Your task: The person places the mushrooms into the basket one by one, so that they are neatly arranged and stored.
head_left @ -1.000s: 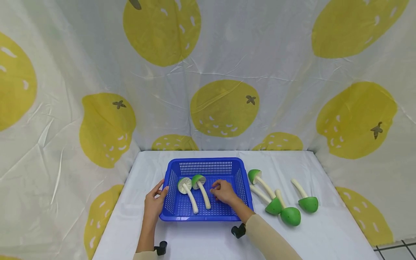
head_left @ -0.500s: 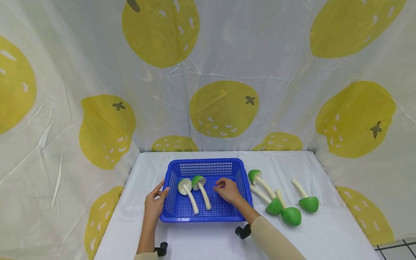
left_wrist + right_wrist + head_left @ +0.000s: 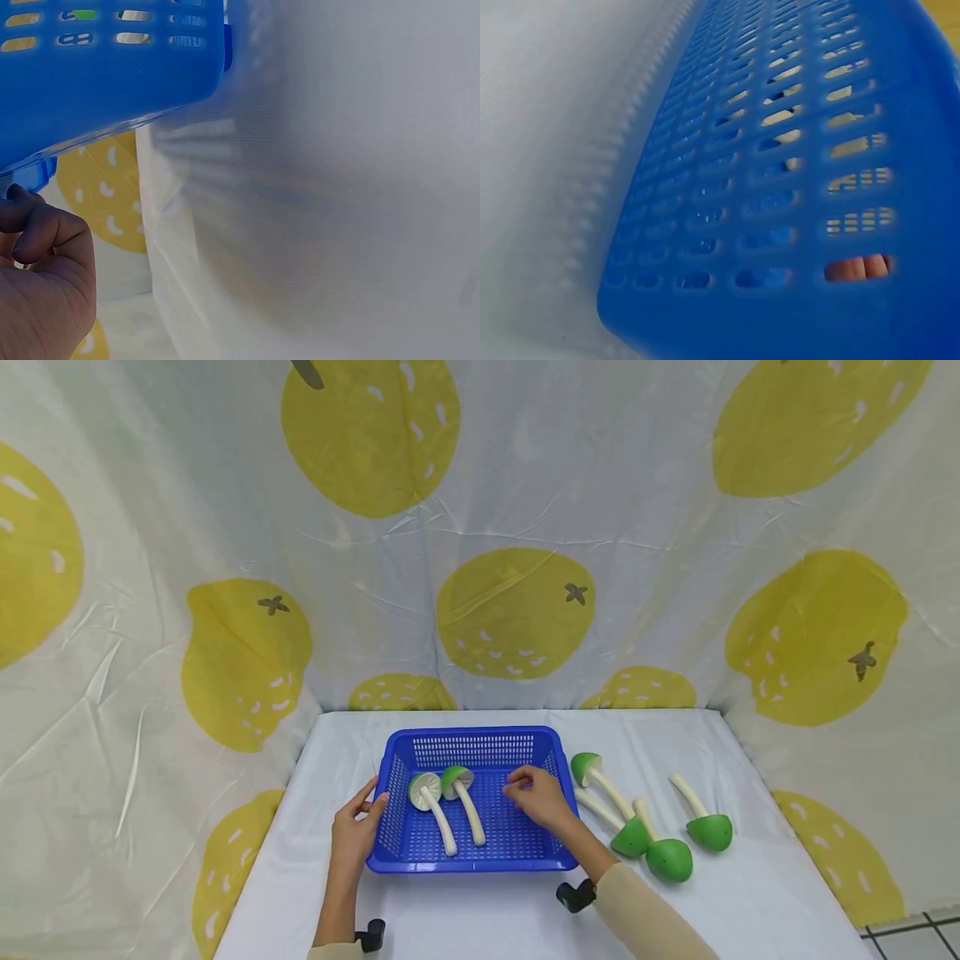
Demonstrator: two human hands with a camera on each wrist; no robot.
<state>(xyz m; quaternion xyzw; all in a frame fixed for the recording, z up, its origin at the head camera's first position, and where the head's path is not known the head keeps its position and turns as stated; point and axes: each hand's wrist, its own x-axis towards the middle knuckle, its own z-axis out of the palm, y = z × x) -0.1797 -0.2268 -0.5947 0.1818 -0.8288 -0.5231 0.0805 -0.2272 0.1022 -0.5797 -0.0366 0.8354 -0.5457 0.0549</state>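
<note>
A blue plastic basket with perforated walls sits on the white-covered table. My left hand holds its left rim, thumb at the rim and fingers along the outside; the left wrist view shows those fingers bent near the rim. Inside lie two green-capped mushrooms with pale stems, a left one and a right one, side by side. Above the basket's right part is my right hand, fingers loosely curled with nothing visible in them. Through the basket's wall slots, the right wrist view shows a bit of fingers.
Right of the basket lie several more mushrooms, among them a front one, one near the basket's back right and one farther right. Lemon-print curtain closes off the back and sides of the table.
My right hand has drifted right, away from the two mushrooms in the basket, toward its right wall. The left hand stays at the left rim, and the mushrooms lie as before.
</note>
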